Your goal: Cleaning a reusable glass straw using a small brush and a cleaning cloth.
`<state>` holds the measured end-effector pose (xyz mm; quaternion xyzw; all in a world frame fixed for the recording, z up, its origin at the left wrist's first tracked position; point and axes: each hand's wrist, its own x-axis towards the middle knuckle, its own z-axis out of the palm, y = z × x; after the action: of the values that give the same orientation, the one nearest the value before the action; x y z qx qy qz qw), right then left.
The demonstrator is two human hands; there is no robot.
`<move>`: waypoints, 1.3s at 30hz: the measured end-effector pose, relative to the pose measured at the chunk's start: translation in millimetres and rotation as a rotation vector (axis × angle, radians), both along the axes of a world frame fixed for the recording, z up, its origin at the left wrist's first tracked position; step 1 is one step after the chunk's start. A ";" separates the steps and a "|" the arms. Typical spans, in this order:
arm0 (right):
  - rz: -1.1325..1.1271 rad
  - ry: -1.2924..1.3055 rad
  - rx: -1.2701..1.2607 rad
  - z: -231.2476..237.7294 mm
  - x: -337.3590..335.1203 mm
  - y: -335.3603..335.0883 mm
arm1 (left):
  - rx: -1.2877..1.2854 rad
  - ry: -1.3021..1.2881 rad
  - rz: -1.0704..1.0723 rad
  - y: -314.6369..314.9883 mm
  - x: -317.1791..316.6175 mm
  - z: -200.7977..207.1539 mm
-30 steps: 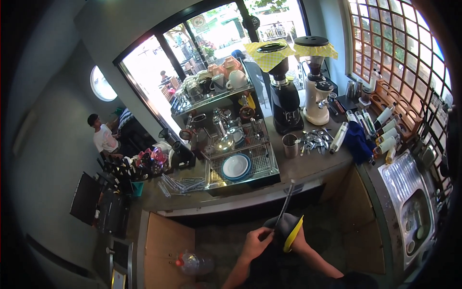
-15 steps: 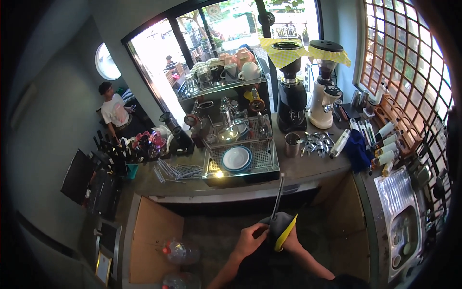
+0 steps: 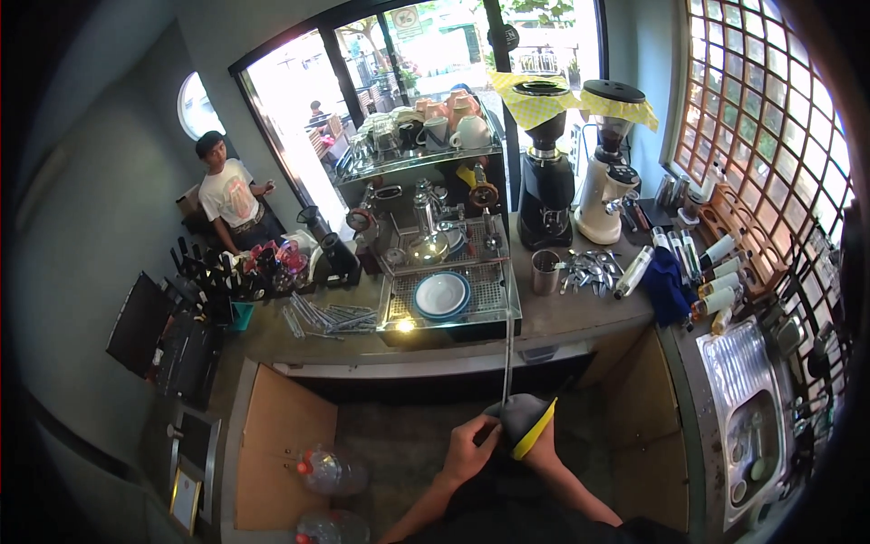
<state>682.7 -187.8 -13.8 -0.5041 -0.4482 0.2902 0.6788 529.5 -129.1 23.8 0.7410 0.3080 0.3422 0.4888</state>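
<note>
My right hand (image 3: 542,447) is closed on a grey cloth (image 3: 526,412) with a yellow edge, held over the open space in front of the counter. A long, thin metal piece (image 3: 508,349) sticks up out of the cloth, pointing away from me. Whether it is a rod or a blade I cannot tell. My left hand (image 3: 471,449) is pinched at the cloth's left side, where the metal piece enters. What lies inside the folds is hidden.
Ahead stands an espresso machine (image 3: 444,328) with stacked plates (image 3: 442,295) and cups. Right of it are two grinders (image 3: 546,195), loose spoons (image 3: 596,270), bottles and a sink (image 3: 759,422). Large plastic bottles (image 3: 331,471) stand low left. Behind the left counter is a person (image 3: 234,195).
The metal piece has swung left, more upright in view. Both hands keep their hold on the cloth. The person at the left has come nearer and turned this way.
</note>
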 end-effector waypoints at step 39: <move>0.182 0.161 -0.077 24.2 -20.8 -29.1 | -0.474 -0.317 0.029 10.0 -9.0 -17.0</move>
<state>661.9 -216.8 10.4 -0.4622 -0.4248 0.4070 0.6635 520.5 -119.1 6.8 0.5387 0.3096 0.3791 0.6857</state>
